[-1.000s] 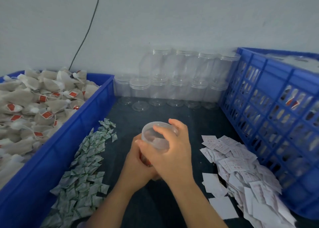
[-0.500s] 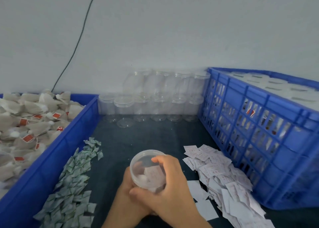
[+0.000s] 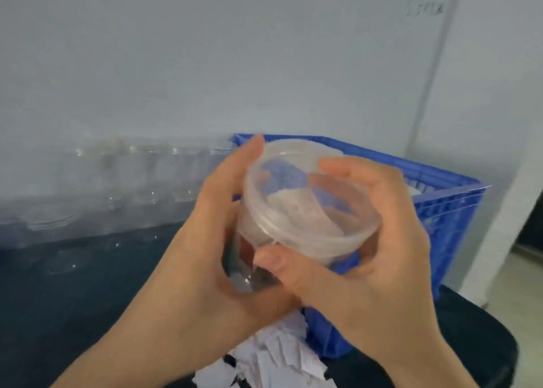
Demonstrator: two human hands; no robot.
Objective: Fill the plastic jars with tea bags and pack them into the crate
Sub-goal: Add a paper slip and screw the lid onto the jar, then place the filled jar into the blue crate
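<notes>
A clear plastic jar (image 3: 296, 211) with a translucent lid is raised in front of me, tilted toward the camera, with tea bags and a paper slip showing through it. My left hand (image 3: 211, 240) wraps the jar's body from the left and below. My right hand (image 3: 382, 234) grips the lid's rim, thumb at the front and fingers over the far edge. Behind the jar on the right stands the blue crate (image 3: 446, 211).
Rows of empty clear jars (image 3: 141, 181) line the white wall at the left. A pile of white paper slips (image 3: 273, 358) lies on the dark table (image 3: 58, 299) below my hands. The table's edge and floor (image 3: 517, 293) show at right.
Both hands have lifted the jar up off the table and toward the right, in front of the crate. The view has swung right, and the tea-bag bin is out of sight.
</notes>
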